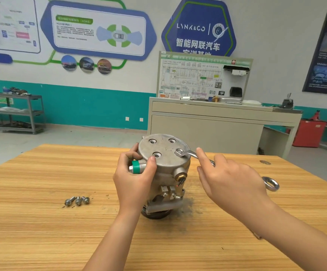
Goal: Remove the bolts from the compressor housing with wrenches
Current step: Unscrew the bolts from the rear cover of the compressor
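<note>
Compressor (pixel 175 177) stands upright near the middle of the wooden desk (pixel 41 231), pulley end down and flat end plate (pixel 164 148) up. The end plate shows four bolt positions. Three are open holes; the fourth, on the right, is covered by the ring end of a wrench (pixel 188 153).

Left hand (pixel 133 178) grips the housing from the left side, fingers wrapped round it and thumb tip on the plate's rim. A green-capped port (pixel 137 166) shows in the gap of that hand.

Right hand (pixel 233 180) lies over the wrench shank with its index finger (pixel 202 154) straight along it. Whether the remaining fingers close round the shank: cannot tell, hidden by the back of the hand. The wrench's other ring end projects past the wrist.

Three loose bolts (pixel 77 200) lie together on the desk, left of the compressor and apart from it.
</note>
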Available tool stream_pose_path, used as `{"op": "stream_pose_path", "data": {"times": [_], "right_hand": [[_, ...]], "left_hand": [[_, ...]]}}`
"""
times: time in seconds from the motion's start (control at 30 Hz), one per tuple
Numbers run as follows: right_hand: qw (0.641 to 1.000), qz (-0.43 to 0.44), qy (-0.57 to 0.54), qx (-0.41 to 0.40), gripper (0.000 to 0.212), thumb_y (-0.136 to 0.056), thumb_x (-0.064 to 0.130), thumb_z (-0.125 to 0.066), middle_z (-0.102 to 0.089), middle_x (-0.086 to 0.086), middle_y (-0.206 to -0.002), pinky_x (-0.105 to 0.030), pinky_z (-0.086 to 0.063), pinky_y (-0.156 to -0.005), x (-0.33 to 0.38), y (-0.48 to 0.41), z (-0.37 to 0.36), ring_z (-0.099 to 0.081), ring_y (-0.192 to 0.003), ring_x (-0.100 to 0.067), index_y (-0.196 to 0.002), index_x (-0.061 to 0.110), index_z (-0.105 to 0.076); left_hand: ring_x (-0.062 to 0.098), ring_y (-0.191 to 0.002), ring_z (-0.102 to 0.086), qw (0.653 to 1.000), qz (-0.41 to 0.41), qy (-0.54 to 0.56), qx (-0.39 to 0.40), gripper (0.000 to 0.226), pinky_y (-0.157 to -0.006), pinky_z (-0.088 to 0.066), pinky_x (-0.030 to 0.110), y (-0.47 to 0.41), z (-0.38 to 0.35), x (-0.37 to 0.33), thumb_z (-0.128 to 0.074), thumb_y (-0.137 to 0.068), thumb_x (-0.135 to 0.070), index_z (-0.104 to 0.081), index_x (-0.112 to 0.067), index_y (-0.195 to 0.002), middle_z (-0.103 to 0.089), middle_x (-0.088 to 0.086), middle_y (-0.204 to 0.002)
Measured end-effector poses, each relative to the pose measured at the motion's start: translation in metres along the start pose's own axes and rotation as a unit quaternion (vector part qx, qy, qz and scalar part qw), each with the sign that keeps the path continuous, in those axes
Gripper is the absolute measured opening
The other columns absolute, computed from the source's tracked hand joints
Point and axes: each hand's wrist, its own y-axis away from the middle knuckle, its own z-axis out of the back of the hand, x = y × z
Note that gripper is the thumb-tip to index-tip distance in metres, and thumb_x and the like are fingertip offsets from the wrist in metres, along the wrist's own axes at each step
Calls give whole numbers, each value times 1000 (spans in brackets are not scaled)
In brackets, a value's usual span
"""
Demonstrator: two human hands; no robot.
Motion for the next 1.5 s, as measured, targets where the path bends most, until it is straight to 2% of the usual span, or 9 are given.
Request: {"op": "stream_pose_path", "data": {"times": [0.17, 0.33, 0.5, 0.7, 0.8, 0.93, 1.13, 1.3, 1.5], "right_hand": [[985, 40, -84, -146, 34, -86, 25, -46, -56, -3, -57, -23, -39, -43, -26, -3, -37, -53, -45, -20, -97, 6, -72], [978, 19, -113, -175, 35, -87, 17, -44, -69, -13, -99, -52, -44, -88, -42, -19, -72, -67, -88, -25, -110, 1, -66], [975, 32, -170, -137, 36, -73, -2, -74, -65, -20, -108, -53, -49, -80, -38, -65, -88, -64, -97, -37, -108, 1, -67], [968, 127, -166, -142, 25, -66, -1, -79, -70, -15, -95, -43, -55, -71, -18, -113, -85, -69, -85, -30, -90, 2, -71], [957, 0, -255, -140, 7, -82, 1, -63, -68, -17, -82, -35, -48, -54, -13, -110, -75, -66, -73, -33, -88, -3, -65], [849, -182, -483, -110, 17, -99, 20, -34, -55, -10, -64, -44, -43, -57, -9, -89, -42, -55, -62, -37, -92, 8, -45], [963, -79, -249, 73, 36, -97, 27, -33, -45, 5, -59, -32, -36, -51, -23, -13, -3, -55, -64, -28, -133, 28, -34], [966, -78, -150, 194, 52, -97, 29, -27, -45, 10, -68, -29, -33, -49, -26, 15, 7, -48, -67, -18, -141, 45, -6], [971, -51, -101, 211, 51, -96, 23, -28, -37, 9, -61, -26, -23, -42, -20, 4, 13, -38, -55, -15, -142, 37, -11]], "left_hand": [[-16, -93, -58, 1000, 6, 19, 8, 20, -68, -47, 7, -8, 2, 5, -67, -81, -8, -51, -18, -77, -61, -23, -110], [-11, -92, -61, 999, 20, 30, 18, 19, -69, -49, 11, -13, 4, 8, -67, -82, -7, -51, -17, -77, -63, -21, -108], [-12, -93, -61, 999, 21, 32, 25, 17, -67, -48, 8, -19, 9, 9, -63, -83, -4, -51, -14, -76, -65, -16, -108], [-6, -95, -62, 999, 20, 34, 22, 18, -67, -49, 20, -24, 11, 9, -56, -89, -5, -49, -14, -75, -67, -14, -105], [-9, -97, -60, 999, 7, 34, 9, 17, -71, -49, 15, -19, 8, 12, -55, -91, -6, -50, -13, -76, -68, -17, -104], [-10, -102, -58, 999, -2, 31, -17, 21, -75, -43, 5, -12, 4, 13, -56, -91, -5, -51, -19, -76, -65, -15, -109], [-11, -104, -56, 999, -6, 40, -21, 10, -76, -40, 3, -8, 4, 9, -58, -81, -22, -50, -20, -76, -62, -14, -111], [-13, -99, -57, 999, -3, 45, -27, 9, -74, -41, 4, -5, 2, 9, -56, -77, -28, -50, -21, -76, -62, -15, -111], [-15, -101, -55, 999, 1, 37, -22, 10, -75, -42, 4, -5, 2, 7, -57, -77, -27, -49, -21, -75, -61, -16, -112]]}}
